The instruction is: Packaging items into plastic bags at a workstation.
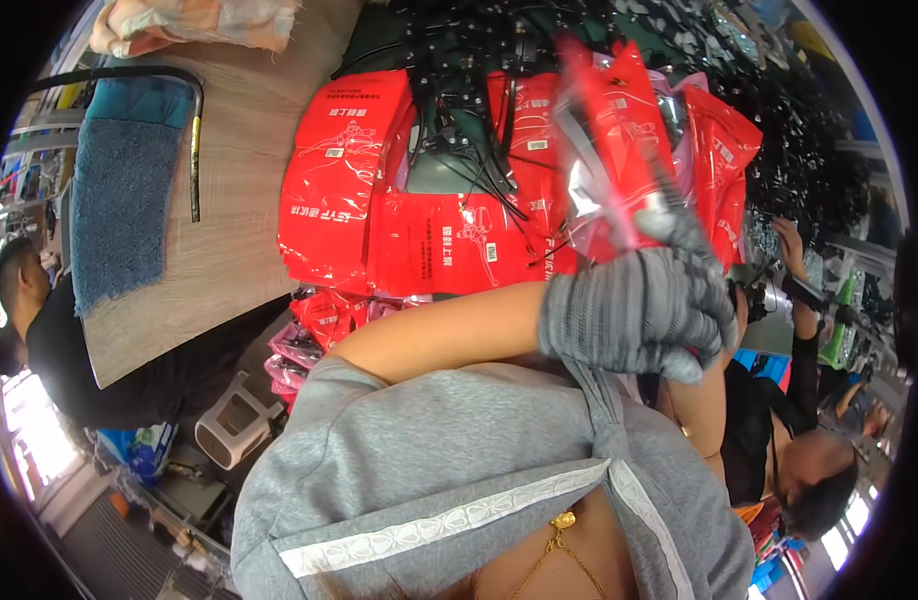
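Note:
Both my hands wear grey striped knit gloves and meet at the right of the packet pile. My left hand (634,312) reaches across from the left with its fingers curled; what they close on is hidden. Just beyond it, partly covered by it, my right hand (687,236) pinches the lower edge of a clear-and-red plastic bag (591,165), smeared by motion. Around them lie red printed plastic packets (341,180), several stacked at the left. Another red packet (447,238) lies sideways in front. A red packet (719,150) stands at the right.
Black cabled lever parts (459,120) lie between the packets; a large heap of black parts (809,150) covers the far right. At left stand a wooden board (239,130), a blue cloth (129,200) and a bent black rod (195,150). Co-workers (809,470) sit nearby on the right.

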`<state>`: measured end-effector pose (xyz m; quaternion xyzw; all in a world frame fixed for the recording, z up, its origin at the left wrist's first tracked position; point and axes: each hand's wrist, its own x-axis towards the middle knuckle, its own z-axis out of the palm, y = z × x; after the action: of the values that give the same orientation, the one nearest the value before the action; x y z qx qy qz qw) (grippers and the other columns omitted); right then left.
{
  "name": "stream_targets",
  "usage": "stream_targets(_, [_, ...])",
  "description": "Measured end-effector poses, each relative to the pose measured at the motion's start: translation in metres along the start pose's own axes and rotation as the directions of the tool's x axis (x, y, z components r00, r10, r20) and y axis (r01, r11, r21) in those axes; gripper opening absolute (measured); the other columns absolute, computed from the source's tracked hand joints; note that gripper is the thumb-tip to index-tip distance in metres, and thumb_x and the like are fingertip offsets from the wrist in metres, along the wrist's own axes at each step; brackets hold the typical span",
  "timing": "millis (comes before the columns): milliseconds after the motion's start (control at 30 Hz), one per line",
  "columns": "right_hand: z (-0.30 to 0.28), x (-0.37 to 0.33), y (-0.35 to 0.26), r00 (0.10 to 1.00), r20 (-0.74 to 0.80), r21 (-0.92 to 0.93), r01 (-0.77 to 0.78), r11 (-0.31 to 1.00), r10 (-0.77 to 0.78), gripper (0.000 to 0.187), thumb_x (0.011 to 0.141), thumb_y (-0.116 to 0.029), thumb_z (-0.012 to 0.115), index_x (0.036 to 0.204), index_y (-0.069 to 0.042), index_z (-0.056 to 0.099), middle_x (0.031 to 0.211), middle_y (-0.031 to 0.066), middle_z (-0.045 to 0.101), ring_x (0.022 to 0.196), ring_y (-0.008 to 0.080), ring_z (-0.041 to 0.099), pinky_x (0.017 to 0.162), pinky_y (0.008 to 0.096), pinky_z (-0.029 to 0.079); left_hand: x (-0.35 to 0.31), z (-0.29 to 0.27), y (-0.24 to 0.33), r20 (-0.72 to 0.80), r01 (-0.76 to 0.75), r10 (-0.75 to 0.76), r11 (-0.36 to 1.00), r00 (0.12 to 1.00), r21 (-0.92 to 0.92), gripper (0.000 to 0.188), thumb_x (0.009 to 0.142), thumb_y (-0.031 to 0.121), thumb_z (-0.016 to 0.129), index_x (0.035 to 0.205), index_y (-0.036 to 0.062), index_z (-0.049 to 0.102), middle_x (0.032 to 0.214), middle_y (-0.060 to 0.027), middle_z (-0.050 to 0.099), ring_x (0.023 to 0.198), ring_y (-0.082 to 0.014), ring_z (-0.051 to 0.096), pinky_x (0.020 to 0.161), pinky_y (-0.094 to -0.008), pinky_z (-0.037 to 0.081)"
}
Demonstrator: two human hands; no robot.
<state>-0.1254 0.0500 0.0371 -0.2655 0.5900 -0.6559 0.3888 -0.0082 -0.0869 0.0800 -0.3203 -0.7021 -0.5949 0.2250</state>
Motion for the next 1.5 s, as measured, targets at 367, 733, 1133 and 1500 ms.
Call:
stream_targets(367, [-0.085,0.092,0.088,0.874,-0.297,-0.937,-0.344,-0.058,-0.384,0.070,0.088,-0.014,0.052,0.151,-0.021,0.024,0.149,0.0142,0.035,0.112,0.0364,0.055,0.094,0.0433,0.047,-0.163,-0.118,-0.134,-0.808,0.904,-0.566,-0.243,0.162,0.351,0.061,0.073,0.029,0.079,0.127,0.0142,0.053,0.119,-0.0149,0.056,0.117,-0.0327,0.051,0.097,-0.0401,0.046])
stream_targets(733, [-0.012,0.038,0.040,0.854,-0.265,-0.963,-0.254,0.086,-0.447,0.073,0.075,-0.015,0.070,0.142,-0.023,0.043,0.142,0.0141,0.042,0.129,0.0354,0.042,0.107,0.0429,0.037,-0.213,-0.138,-0.120,-0.558,0.849,-0.759,-0.012,0.336,0.528,0.055,0.068,0.008,0.078,0.120,0.0100,0.059,0.119,-0.0152,0.059,0.109,-0.0279,0.060,0.095,-0.0360,0.049])
stream_targets(1133, [0.104,0.017,0.064,0.879,0.387,-0.392,-0.116,0.912,0.278,0.109,0.061,-0.032,0.087,0.147,-0.003,0.025,0.143,0.0146,0.041,0.130,0.0252,0.043,0.108,0.0345,0.037,-0.096,-0.025,0.071,-0.475,0.333,0.047,0.653,0.878,0.680,0.024,0.059,0.021,0.070,0.082,0.0261,0.072,0.078,0.0042,0.062,0.087,-0.0219,0.054,0.081,-0.0396,0.040])
stream_targets(1500, [0.109,-0.027,0.084,0.878,0.479,-0.305,0.156,0.939,0.009,0.073,0.079,-0.018,0.078,0.139,-0.001,0.040,0.129,0.0103,0.056,0.120,0.0193,0.051,0.103,0.0328,0.040,-0.100,0.008,0.080,-0.926,0.225,-0.246,0.957,0.285,-0.185,0.025,0.068,-0.015,0.058,0.081,0.0064,0.059,0.084,-0.0007,0.060,0.087,-0.0131,0.057,0.080,-0.0288,0.046])
